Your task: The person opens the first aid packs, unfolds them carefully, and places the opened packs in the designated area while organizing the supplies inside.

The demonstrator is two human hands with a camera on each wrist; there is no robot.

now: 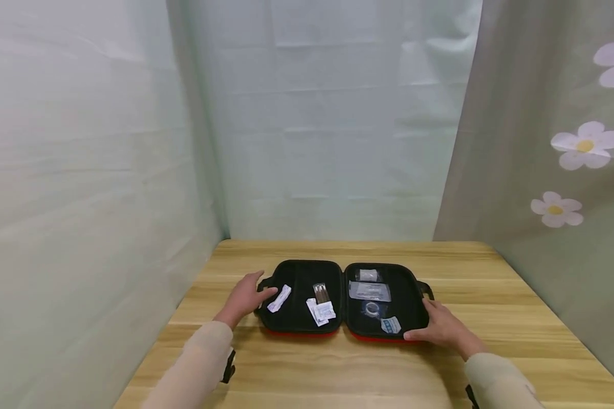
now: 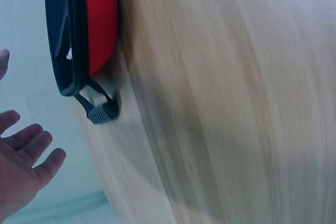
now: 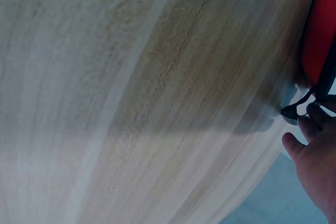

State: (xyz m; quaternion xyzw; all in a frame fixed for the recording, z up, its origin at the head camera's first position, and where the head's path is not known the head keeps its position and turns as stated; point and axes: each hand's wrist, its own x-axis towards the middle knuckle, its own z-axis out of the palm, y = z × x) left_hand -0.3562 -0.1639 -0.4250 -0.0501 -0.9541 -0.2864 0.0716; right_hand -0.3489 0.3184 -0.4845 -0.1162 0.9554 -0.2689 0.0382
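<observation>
Red fabric-looking shell (image 2: 102, 19), black inside: my case (image 1: 294, 315) is lying flat open on the wood-grain surface (image 1: 337, 375). So the opening bit is looking done to me; supplies are sitting in both halves, none being lifted out, and the halves aren't being folded together yet. My left fingers (image 2: 50, 167) are hanging wide beside the left end, near a ribbed handle (image 2: 103, 113), holding nothing. My right fingers (image 3: 293, 146) are sitting wide too, resting round the right half's near corner. On the left, a papery white packet (image 1: 279, 299) is lying slantwise. On the right, a shiny clear pouch (image 1: 370, 291) is lying between a wrapped white bundle (image 1: 368, 275), far, and a ring-shaped roll (image 1: 372, 309), near.
</observation>
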